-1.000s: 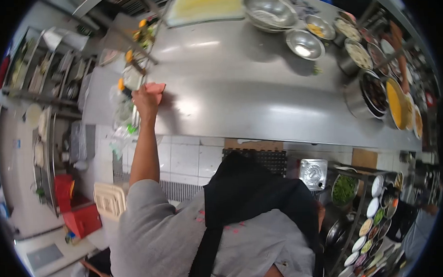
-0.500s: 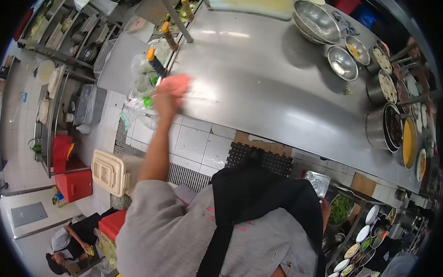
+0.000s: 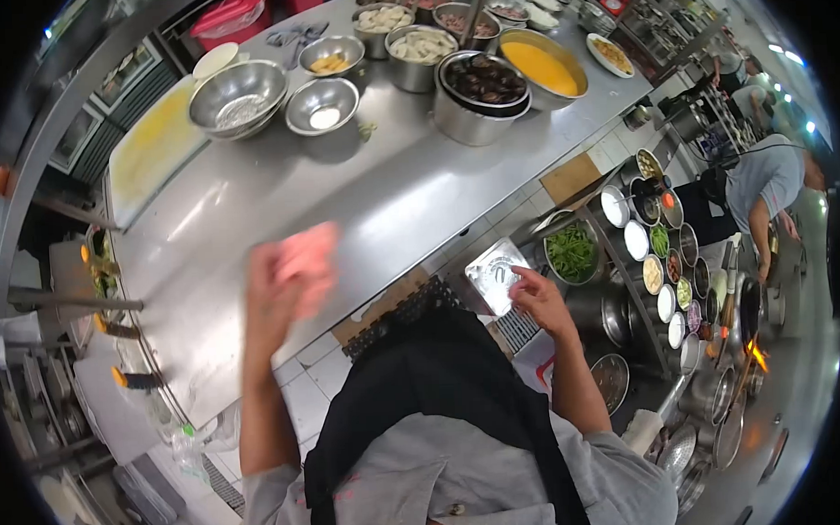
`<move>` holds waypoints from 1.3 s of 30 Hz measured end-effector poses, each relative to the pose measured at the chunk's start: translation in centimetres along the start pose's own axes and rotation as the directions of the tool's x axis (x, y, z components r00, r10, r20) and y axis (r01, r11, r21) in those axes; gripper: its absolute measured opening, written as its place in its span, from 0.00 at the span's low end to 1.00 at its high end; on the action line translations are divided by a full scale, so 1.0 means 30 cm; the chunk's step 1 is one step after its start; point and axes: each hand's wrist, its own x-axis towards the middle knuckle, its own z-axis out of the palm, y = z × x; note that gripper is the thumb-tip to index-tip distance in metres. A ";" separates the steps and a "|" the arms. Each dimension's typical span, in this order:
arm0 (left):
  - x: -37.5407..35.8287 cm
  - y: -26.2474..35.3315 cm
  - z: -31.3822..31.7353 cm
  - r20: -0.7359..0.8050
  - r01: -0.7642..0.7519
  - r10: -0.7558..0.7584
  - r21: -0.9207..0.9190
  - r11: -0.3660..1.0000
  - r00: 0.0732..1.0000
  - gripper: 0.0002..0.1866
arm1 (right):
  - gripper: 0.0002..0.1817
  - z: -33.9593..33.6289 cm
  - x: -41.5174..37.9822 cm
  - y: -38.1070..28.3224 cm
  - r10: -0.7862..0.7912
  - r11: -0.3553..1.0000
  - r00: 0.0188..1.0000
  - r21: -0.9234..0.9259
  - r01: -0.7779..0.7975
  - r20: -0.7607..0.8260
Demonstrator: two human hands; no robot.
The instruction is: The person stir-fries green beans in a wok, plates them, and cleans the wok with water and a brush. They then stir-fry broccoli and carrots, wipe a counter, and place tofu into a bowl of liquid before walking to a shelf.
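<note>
My left hand (image 3: 268, 296), smeared by motion, is closed around a pink cloth (image 3: 311, 259) over the front part of the steel table (image 3: 344, 205). My right hand (image 3: 544, 303) is off the table's front edge, fingers partly bent and apart, with nothing seen in it. Its fingertips overlap the edge of a shiny rectangular metal lid (image 3: 491, 271) in this view. Just beyond that lid sits a bowl of green vegetables (image 3: 570, 253).
Steel bowls (image 3: 238, 95), a pot of dark food (image 3: 480, 83) and a pan of yellow liquid (image 3: 540, 66) line the table's far side. A cutting board (image 3: 157, 147) lies at left. At right, a co-worker (image 3: 771, 181) bends near a flame (image 3: 756, 353).
My view has turned to the right. My left hand has brought the pink cloth from the table's left end towards my body. My right hand, mostly hidden before, has come into sight near the metal lid.
</note>
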 end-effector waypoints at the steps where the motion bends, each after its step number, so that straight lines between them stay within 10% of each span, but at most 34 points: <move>1: 0.097 0.086 0.144 0.059 -0.068 0.070 -0.031 0.997 0.996 0.20 | 0.34 0.038 0.014 -0.118 -0.005 0.992 0.996 0.125 -0.006 0.087; 4: 0.224 0.323 0.492 0.344 0.086 0.135 -0.555 0.827 0.929 0.22 | 0.49 0.150 0.028 -0.309 -0.150 0.889 0.971 0.456 0.051 0.185; 5: 0.274 0.226 0.649 0.403 -0.054 0.278 -0.485 0.873 0.872 0.25 | 0.50 0.150 0.072 -0.326 -0.166 0.846 0.968 0.532 0.042 0.189; 6: 0.302 0.313 0.694 0.626 0.121 0.120 -0.328 0.937 0.771 0.29 | 0.42 0.111 0.129 -0.237 -0.169 0.611 0.980 0.791 0.019 0.107; 8: 0.335 0.254 0.874 0.565 -0.266 0.447 -0.375 0.888 0.694 0.31 | 0.31 0.015 0.250 -0.228 -0.043 0.725 0.991 0.679 0.120 -0.129; 11: 0.447 0.231 0.863 0.448 -0.378 0.433 -0.210 0.902 0.782 0.31 | 0.21 -0.161 0.360 -0.294 -0.208 0.720 0.960 0.635 0.280 -0.187; 16: 0.918 0.011 0.626 -0.081 -0.128 0.149 0.218 0.967 0.986 0.22 | 0.26 -0.412 0.687 -0.359 -0.233 0.628 0.957 0.725 0.284 -0.173; 19: 1.204 -0.112 0.473 -0.200 0.027 0.088 0.509 0.860 0.976 0.16 | 0.26 -0.388 0.809 -0.385 -0.073 0.965 0.967 0.227 0.130 -0.243; 22: 1.277 -0.130 0.387 -0.254 0.094 0.079 0.601 0.794 0.964 0.13 | 0.29 -0.407 0.873 -0.237 -0.182 0.972 0.889 -0.211 0.099 -0.419; 31: 1.252 -0.278 0.374 -0.242 -0.101 0.384 0.720 0.687 0.891 0.14 | 0.18 -0.423 0.901 -0.106 -0.213 0.976 0.882 -0.053 0.210 -0.420; 34: 1.399 -0.268 0.386 -0.390 0.376 -0.151 0.601 0.705 0.908 0.18 | 0.19 -0.454 0.903 -0.102 -0.196 0.979 0.922 -0.009 0.205 -0.334; 39: 1.586 -0.520 0.346 -0.223 0.259 -0.140 0.703 0.663 0.965 0.21 | 0.27 -0.454 0.771 -0.134 -0.114 0.957 0.883 0.189 0.221 -0.455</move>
